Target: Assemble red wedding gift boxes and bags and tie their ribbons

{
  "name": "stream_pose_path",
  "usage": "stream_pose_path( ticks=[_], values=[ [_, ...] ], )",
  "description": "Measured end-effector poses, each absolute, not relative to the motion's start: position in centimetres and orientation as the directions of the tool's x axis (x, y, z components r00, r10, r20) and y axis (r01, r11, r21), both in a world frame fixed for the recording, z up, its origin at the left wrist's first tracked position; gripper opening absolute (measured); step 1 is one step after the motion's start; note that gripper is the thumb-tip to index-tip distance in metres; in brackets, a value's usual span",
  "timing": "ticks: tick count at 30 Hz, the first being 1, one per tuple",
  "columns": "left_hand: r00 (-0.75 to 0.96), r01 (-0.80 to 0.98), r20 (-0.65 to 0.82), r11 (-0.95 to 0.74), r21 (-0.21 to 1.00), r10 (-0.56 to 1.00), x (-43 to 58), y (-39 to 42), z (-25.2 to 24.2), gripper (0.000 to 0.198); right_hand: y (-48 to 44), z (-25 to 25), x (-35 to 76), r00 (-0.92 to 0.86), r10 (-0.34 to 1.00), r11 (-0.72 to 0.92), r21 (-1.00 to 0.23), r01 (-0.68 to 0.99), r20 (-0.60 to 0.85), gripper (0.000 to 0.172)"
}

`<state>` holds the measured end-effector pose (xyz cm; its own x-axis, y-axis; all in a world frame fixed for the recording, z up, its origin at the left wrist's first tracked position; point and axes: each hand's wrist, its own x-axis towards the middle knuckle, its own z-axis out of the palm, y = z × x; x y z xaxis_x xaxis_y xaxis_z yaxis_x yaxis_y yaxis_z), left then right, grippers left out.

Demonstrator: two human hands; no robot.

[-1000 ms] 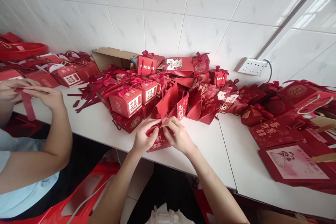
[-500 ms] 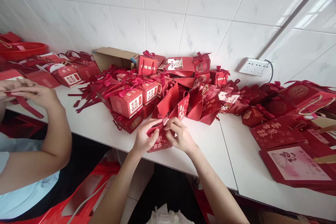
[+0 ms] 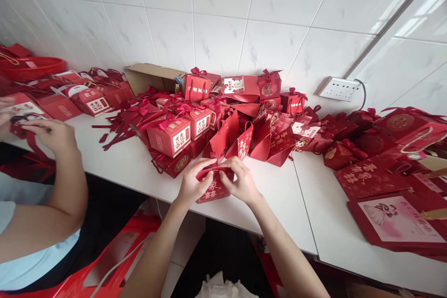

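Note:
A small red gift bag (image 3: 215, 191) with gold characters stands on the table's front edge, directly before me. My left hand (image 3: 195, 180) pinches its upper rim from the left, thumb in front. From the other side my right hand (image 3: 241, 179) grips the same rim, thumb and fingers closed on it. Between the fingertips runs a narrow red strip along the top; whether it is ribbon or card I cannot tell. Just behind the hands, red gift bags (image 3: 240, 142) with loop handles stand with their tops open.
Red candy boxes (image 3: 172, 136) with bows are piled behind, beside loose ribbons (image 3: 117, 130) and a cardboard box (image 3: 152, 76). Flat red bags (image 3: 394, 219) lie at right below a power strip (image 3: 338, 89). At left, a co-worker's hand (image 3: 56, 135) holds a red ribboned item.
My right hand's fingers have shifted slightly left along the bag's rim, closer to my left hand. The co-worker's hands have moved lower and apart, with a dark red item between them.

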<state>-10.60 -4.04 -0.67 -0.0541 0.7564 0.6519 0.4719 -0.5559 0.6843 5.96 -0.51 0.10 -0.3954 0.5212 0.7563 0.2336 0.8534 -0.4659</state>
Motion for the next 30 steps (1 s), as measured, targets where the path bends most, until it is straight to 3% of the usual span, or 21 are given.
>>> stream_pose_path(
  ticks=[10,22,30],
  values=[
    [-0.056,0.473,0.646,-0.550,0.688,0.761,-10.6,-4.1,-0.8,0.026,-0.7,-0.2,5.7,-0.376,0.482,0.874,-0.399,0.279,0.792,0.008],
    [-0.058,0.475,0.624,-0.528,0.704,0.779,-10.7,-4.1,-0.7,0.026,-0.1,-1.8,5.5,-0.356,0.287,0.916,-0.147,0.372,0.889,0.022],
    [-0.059,0.479,0.618,-0.521,0.706,0.784,-10.6,-4.1,-0.6,0.025,0.2,-2.1,5.5,-0.348,0.259,0.919,-0.119,0.376,0.901,0.026]
  ],
)
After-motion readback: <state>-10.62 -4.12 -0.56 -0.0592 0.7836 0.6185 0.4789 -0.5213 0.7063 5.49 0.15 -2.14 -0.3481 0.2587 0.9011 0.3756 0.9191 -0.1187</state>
